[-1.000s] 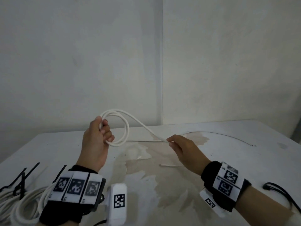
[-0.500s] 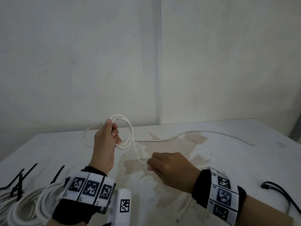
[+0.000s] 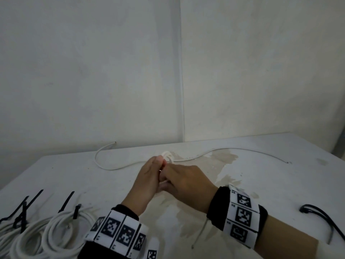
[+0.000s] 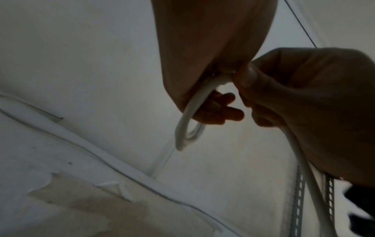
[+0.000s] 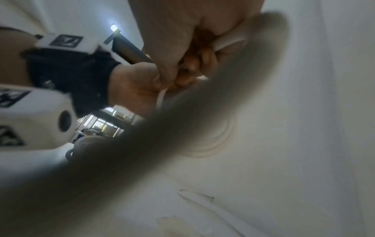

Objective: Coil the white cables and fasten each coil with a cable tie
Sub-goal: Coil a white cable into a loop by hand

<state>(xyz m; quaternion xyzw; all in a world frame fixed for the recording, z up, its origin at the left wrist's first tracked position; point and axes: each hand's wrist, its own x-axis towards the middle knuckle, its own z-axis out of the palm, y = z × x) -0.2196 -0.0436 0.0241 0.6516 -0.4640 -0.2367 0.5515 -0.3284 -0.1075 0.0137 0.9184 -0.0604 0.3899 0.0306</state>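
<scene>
Over the middle of the table my two hands meet around one white cable (image 3: 167,155). My left hand (image 3: 157,162) grips a small coil of it, and the coil's loops (image 4: 188,128) hang below the palm in the left wrist view. My right hand (image 3: 173,174) presses against the left and pinches a strand of the same cable (image 4: 304,176). One loose tail (image 3: 104,163) curves off to the left, the other (image 3: 242,149) runs far to the right. In the right wrist view a blurred strand hides most of the fingers (image 5: 192,64).
Several finished white coils (image 3: 46,230) bound with black cable ties (image 3: 66,201) lie at the table's (image 3: 280,184) near left. A loose black tie (image 3: 317,217) lies at the near right. A pale wall stands just behind the table's far edge.
My right hand has slid along the cable up to my left hand. The coil has come down lower and toward the middle, and the left tail now lies on the table.
</scene>
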